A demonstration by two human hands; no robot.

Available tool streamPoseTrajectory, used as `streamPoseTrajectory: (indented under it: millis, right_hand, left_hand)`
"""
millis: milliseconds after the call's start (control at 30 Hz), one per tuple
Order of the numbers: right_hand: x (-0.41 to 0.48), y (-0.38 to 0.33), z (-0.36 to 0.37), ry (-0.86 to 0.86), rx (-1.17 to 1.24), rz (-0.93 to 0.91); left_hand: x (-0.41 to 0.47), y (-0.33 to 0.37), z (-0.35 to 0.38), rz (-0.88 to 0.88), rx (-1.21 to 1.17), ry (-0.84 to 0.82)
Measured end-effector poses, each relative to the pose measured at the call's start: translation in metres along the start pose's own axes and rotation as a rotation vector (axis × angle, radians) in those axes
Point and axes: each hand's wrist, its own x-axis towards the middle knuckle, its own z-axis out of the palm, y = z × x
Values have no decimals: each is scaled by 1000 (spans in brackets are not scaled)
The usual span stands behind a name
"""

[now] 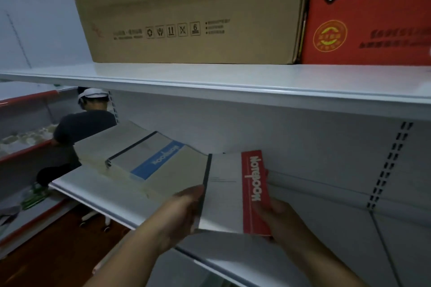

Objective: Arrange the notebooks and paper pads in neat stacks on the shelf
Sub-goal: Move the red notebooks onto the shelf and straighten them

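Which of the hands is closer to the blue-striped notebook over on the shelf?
Left. The left hand grips the spine edge of the red-striped notebook, right beside the blue-striped notebook; the right hand grips the opposite edge, farther away.

Up top I see a brown carton [186,11] with a red box [368,14] just beside it on its right. Far left, a person [86,123] in a white cap and dark shirt stands at a red-trimmed case [25,121]. Brown floor [46,258] below.
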Motion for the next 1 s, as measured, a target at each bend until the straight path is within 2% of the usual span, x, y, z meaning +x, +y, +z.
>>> streamPoseTrajectory:
  millis: [100,167,200,267,333,400,467,567,633,733,833,867,933,1000]
  right_hand:
    - [16,-12,24,58,-217,-106]
    - [33,-10,30,220,-302,-180]
    - [41,-5,31,335,-369,-158]
    - [49,-1,33,410,-481,65]
    - [51,12,31,307,-483,293]
    - [40,15,24,281,-461,288]
    - [26,10,11,373,-292,204]
    - [2,-5,0,452,158,161]
    - [-2,-13,7,426,221,129]
    - [14,-24,40,343,75,59]
    - [38,-17,65,337,-312,-78]
    - [45,-10,65,410,-454,-100]
    - [52,1,60,547,-642,25]
    - [55,18,50,526,-634,248]
  left_hand:
    - [17,0,-18,40,-134,19]
    - [26,3,-35,60,-152,-15]
    - [29,6,-43,72,-156,-31]
    - [37,10,-60,102,-151,-42]
    - [45,11,-75,120,-137,-68]
    - [50,10,-87,142,-99,-52]
    - [51,9,-95,185,-63,-11]
    - [52,9,-97,245,-43,9]
    - [53,5,-89,269,-45,-2]
    - [55,-5,-72,246,-80,-42]
    - [57,-9,-66,222,-106,-46]
    - [58,-10,-67,211,-117,-48]
    - [59,-9,-73,201,-127,-41]
    - [58,-8,-80,199,-120,-31]
